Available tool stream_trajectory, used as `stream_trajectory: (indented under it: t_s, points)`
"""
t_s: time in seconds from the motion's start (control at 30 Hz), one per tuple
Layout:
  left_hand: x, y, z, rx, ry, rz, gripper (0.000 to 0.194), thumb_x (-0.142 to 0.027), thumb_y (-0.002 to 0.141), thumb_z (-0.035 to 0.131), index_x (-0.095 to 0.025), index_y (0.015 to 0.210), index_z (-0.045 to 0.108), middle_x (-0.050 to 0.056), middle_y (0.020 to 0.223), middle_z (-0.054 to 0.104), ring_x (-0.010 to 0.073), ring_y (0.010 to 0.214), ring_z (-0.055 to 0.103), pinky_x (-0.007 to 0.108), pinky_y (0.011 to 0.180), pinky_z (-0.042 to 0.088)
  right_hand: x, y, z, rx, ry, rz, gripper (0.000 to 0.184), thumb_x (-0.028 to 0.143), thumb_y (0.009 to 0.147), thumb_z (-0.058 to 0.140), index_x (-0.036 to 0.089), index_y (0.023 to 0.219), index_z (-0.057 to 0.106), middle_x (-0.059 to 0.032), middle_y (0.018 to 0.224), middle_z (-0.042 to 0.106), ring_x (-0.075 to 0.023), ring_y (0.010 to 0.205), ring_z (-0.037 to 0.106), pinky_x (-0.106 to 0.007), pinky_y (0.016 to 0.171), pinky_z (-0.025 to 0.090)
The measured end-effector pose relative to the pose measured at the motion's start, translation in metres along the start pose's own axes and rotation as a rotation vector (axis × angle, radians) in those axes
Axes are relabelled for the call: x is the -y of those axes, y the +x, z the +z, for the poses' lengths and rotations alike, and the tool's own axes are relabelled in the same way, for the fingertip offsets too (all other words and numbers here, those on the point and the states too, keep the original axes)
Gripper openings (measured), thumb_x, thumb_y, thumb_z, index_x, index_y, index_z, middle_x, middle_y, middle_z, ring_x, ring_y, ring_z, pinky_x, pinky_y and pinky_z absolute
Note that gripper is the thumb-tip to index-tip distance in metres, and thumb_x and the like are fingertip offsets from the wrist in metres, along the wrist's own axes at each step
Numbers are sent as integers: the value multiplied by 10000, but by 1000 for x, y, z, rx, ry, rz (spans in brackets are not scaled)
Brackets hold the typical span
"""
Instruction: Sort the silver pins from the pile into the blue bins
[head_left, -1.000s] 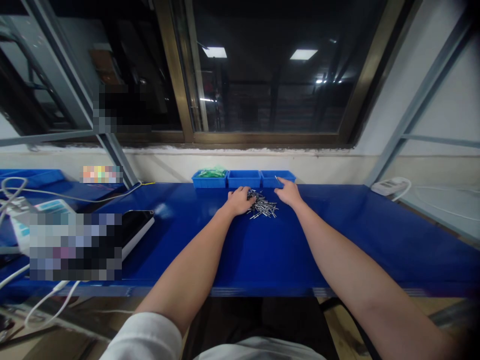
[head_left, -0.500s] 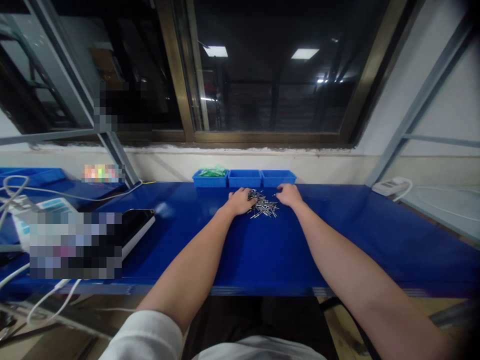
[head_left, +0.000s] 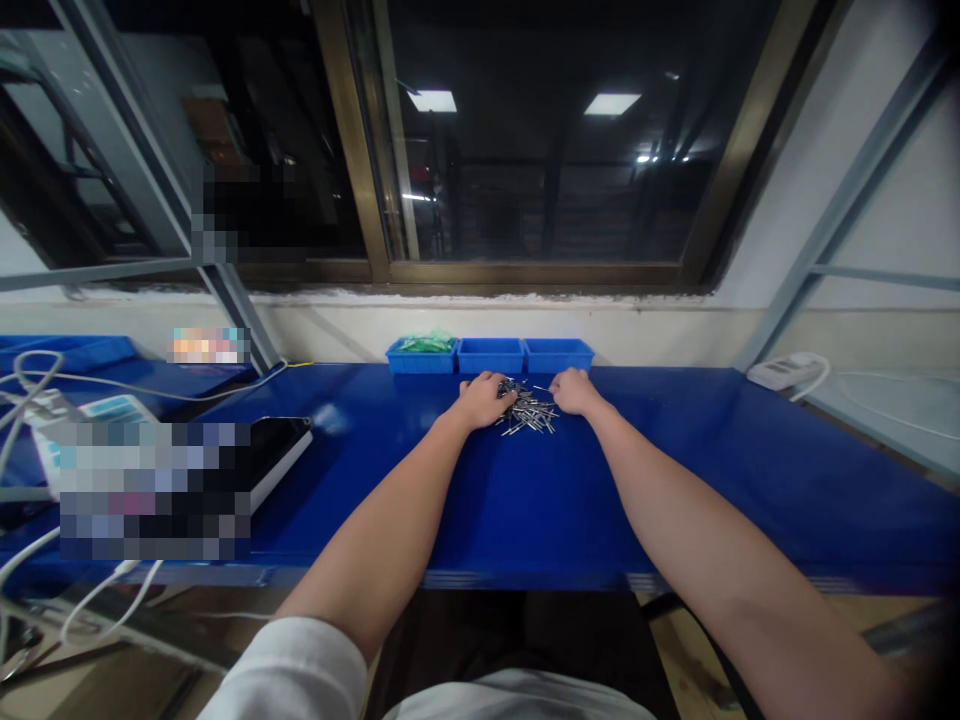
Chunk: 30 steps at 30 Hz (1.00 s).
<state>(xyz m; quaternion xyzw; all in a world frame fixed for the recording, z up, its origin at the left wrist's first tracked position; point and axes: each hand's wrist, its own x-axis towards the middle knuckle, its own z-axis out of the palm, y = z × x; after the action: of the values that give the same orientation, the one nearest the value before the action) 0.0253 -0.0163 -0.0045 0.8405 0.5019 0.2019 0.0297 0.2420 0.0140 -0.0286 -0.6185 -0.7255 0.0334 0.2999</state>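
A pile of thin, silvery metal pins, some with dark parts, lies on the blue table. Against the pile's left side rests my left hand, its thumb apart from the fingers and reaching over the pins; part of the fingers is hidden. Just beyond the pile's right side, my right hand is closed in a pinch. One pin sticks out leftward from its fingertips.
Three blue bins stand along the back: the left bin holds green packets, beside a middle bin and a right bin. A dark-topped device and white cables lie left; a power strip sits right.
My right hand has shifted slightly left, and the pin at its fingertips now shows more clearly. My left hand stays at the pile with hardly any movement.
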Motion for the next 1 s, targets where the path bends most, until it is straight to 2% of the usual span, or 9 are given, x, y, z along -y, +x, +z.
stream_trajectory:
  t_s: [0.07,0.13,0.27,0.4,0.47,0.6,0.9,1.0]
  points:
    - [-2,-1,-1,-41,-13,19,428,-479,837,389,-220,1161,493,75,1177,529,236,1132,441,400,922,322,14,-2,-5,64,-45,-59,111,156,715,544,167,687,650,-95,772,648,-200,809,568,-288,778,392]
    - [-4,-1,-3,-76,-27,62,382,-447,849,390,-234,1140,515,58,1160,544,214,1107,464,364,914,326,30,-5,-10,78,21,-167,135,180,761,502,177,776,636,-76,796,652,-184,766,571,-271,723,396]
    - [-6,-1,-8,-84,-28,129,281,-362,875,374,-250,988,605,26,1043,605,182,1019,518,321,878,334,55,-10,-15,79,166,-274,129,193,767,487,184,767,615,-31,695,634,-148,673,553,-251,670,392]
    - [-6,0,-10,-118,9,87,265,-325,879,377,-241,906,628,28,993,622,189,983,534,342,863,324,60,-12,-13,76,482,-217,106,232,707,545,161,747,612,-13,665,618,-123,623,544,-246,635,415]
    - [-6,0,-10,-124,14,80,272,-321,884,367,-241,903,626,29,990,621,189,980,534,346,858,323,58,-13,-14,93,641,-188,158,277,659,593,153,752,623,-12,682,626,-119,619,546,-245,616,424]
    - [-6,-1,-10,-127,10,104,288,-327,891,347,-243,897,622,25,966,621,182,959,537,339,840,333,55,-15,-18,142,823,-121,229,343,638,608,149,749,658,-19,657,639,-107,545,515,-227,512,386]
    - [-9,-2,-11,-85,0,117,310,-357,893,343,-244,908,632,26,942,621,178,951,538,329,856,337,50,-15,-21,177,946,-63,244,349,616,614,138,711,692,-51,669,674,-126,544,540,-231,476,361]
    - [-9,-2,-10,-107,-30,121,313,-409,883,353,-260,990,607,23,998,612,184,992,526,339,876,330,50,-14,-23,160,934,-60,239,358,623,611,138,684,683,-51,664,671,-130,540,540,-230,458,355]
